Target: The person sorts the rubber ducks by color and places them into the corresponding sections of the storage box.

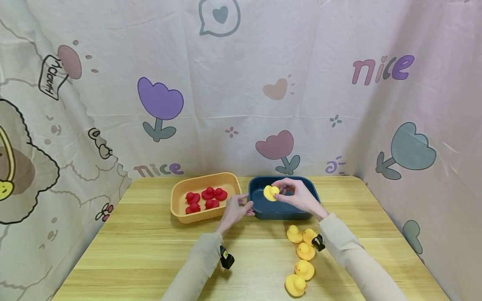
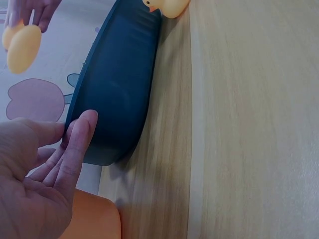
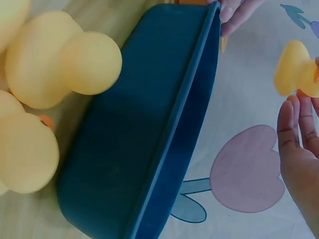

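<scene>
Above the dark blue bin (image 1: 282, 214), my right hand (image 1: 300, 195) pinches a yellow rubber duck (image 1: 270, 193) between thumb and fingers. The right wrist view shows the same yellow duck (image 3: 289, 69) at its right edge, clear of the bin's rim. My left hand (image 1: 233, 212) grips the bin's left end; in the left wrist view its thumb and fingers (image 2: 79, 144) pinch the rim there. Several more yellow rubber ducks (image 1: 305, 251) lie on the table in front of the bin, under my right forearm and nearer to me.
A light orange bin (image 1: 177, 211) stands left of the blue one, holding several red rubber ducks (image 1: 208, 193). Both bins rest near the back of the wooden table (image 1: 150, 251). Behind them hangs a printed cloth (image 1: 226, 100), with more cloth along both sides.
</scene>
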{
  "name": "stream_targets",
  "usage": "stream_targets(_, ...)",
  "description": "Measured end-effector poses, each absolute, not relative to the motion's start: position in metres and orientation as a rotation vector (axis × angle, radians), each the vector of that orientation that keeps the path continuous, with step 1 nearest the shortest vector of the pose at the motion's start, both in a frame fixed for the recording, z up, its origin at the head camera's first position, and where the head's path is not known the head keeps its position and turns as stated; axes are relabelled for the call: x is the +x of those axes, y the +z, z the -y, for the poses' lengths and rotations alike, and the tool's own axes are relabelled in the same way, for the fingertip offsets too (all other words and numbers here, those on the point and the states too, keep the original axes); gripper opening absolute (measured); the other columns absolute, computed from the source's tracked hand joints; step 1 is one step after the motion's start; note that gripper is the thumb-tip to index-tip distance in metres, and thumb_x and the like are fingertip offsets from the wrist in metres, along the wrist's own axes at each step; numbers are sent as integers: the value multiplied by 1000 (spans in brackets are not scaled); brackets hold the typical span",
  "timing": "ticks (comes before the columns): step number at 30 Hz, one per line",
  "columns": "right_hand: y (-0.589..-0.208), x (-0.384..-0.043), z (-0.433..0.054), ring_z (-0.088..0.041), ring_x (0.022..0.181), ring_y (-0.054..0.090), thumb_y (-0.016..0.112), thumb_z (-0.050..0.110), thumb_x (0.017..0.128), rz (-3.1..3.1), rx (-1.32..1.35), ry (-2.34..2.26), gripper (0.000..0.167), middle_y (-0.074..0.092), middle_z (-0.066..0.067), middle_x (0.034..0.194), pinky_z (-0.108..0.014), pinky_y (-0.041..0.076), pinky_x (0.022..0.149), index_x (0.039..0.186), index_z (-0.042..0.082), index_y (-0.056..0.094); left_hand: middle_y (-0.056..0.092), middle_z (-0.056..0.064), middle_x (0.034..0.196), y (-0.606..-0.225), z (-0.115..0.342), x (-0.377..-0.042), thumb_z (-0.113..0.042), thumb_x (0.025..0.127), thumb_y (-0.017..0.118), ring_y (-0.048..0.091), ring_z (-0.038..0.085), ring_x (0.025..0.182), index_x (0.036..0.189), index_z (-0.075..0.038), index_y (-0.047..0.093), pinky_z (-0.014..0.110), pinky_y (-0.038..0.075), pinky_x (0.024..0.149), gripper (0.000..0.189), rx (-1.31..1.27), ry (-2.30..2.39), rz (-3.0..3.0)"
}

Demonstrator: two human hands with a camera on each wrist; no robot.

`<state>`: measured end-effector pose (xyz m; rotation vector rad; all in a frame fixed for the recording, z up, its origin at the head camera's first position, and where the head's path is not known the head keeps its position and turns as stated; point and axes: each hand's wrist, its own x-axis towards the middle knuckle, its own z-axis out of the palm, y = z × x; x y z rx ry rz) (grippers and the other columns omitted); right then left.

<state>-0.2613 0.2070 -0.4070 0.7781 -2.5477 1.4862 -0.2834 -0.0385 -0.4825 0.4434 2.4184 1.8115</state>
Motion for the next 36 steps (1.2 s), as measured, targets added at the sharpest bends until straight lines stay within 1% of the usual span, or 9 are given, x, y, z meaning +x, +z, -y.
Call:
stream_targets(8, -405, -281, -202, -16, 83, 60, 76, 7, 88, 2592, 662, 1479, 32, 68, -21, 99, -17, 53, 72, 117, -4, 69, 75, 27, 86, -482, 40, -283, -3, 97, 63, 76, 39, 74, 140, 10, 52, 50, 63, 73, 47, 445, 1817, -2413)
stream_targets(14, -404, -293, -200, -18, 81, 59, 76, 8, 88, 2626, 639, 1446, 32, 67, -21, 98, -15, 53, 71, 117, -4, 69, 76, 26, 86, -481, 40, -283, -4, 96, 65, 77, 33, 71, 140, 9, 53, 49, 64, 73, 47, 444, 1794, -2433)
stream_targets(19, -400, -305, -196, -18, 78, 59, 76, 6, 87, 2634, 664, 1401, 29, 68, -19, 95, -16, 52, 68, 114, -4, 70, 76, 26, 87, -480, 39, -284, -6, 96, 65, 77, 31, 72, 141, 8, 53, 47, 64, 74, 48, 430, 1790, -2423)
stream_targets(22, -400, -313, -194, -17, 78, 58, 76, 5, 87, 2665, 661, 1378, 28, 68, -18, 96, -15, 52, 67, 113, -4, 70, 76, 25, 87, -480, 39, -284, -6, 97, 65, 77, 31, 72, 141, 8, 53, 46, 64, 74, 48, 430, 1787, -2421)
stream_targets(29, -406, -322, -186, -17, 81, 59, 75, 5, 88, 2728, 651, 1359, 29, 70, -20, 101, -15, 51, 70, 115, -5, 69, 76, 24, 89, -480, 39, -282, -5, 97, 64, 77, 32, 75, 143, 7, 51, 44, 64, 76, 49, 405, 1759, -2415)
stream_targets(33, -412, -327, -183, -16, 80, 59, 74, 5, 89, 2759, 636, 1353, 27, 70, -20, 100, -16, 51, 69, 114, -6, 69, 76, 24, 90, -480, 39, -283, -5, 98, 63, 77, 32, 76, 143, 7, 50, 44, 64, 76, 49, 407, 1758, -2410)
stream_targets(36, -418, -330, -182, -18, 80, 60, 73, 5, 90, 2783, 602, 1367, 27, 69, -20, 100, -18, 53, 70, 114, -6, 69, 76, 24, 90, -480, 40, -283, -5, 98, 63, 77, 32, 75, 143, 7, 50, 44, 64, 76, 49, 413, 1761, -2410)
